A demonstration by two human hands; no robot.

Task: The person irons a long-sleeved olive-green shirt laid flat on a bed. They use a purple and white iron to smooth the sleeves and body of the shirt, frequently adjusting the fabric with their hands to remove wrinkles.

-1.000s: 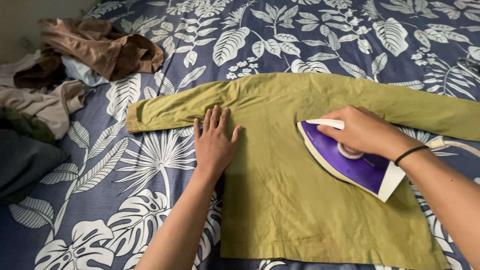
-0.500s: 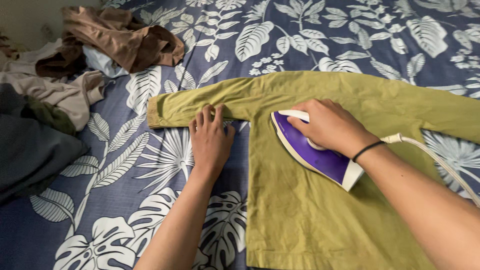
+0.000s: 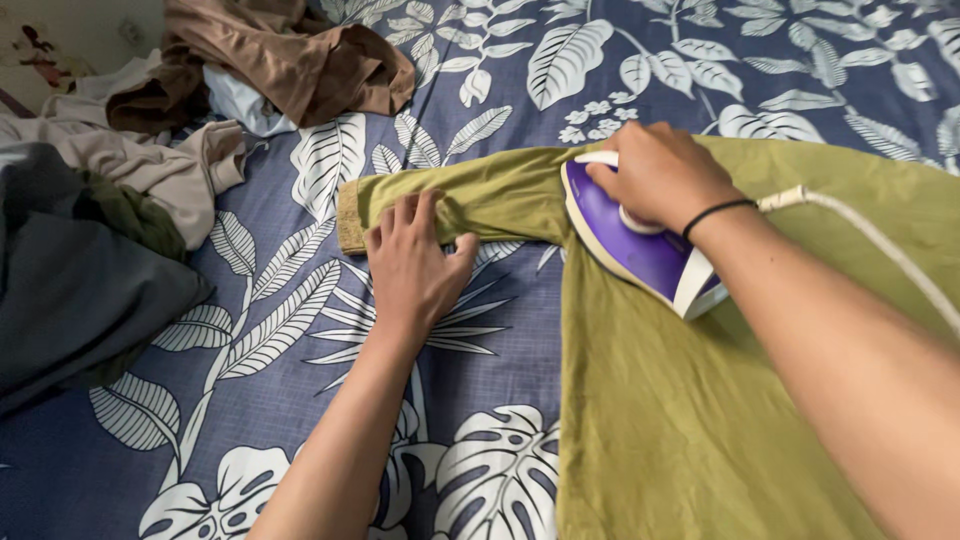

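The right hand [image 3: 660,175], fingers closed around the purple iron [image 3: 640,245], has slid it up to the olive shirt's [image 3: 690,420] shoulder, while the left hand [image 3: 410,265] now lies open-fingered, flattening the sleeve [image 3: 470,200] on the bed [image 3: 300,300].

**No packaging, labels, signs or screens in view**

From my remote seat I find no package, label, sign or screen anywhere in this head view, from twelve o'clock round to six; only cloth and bedding.
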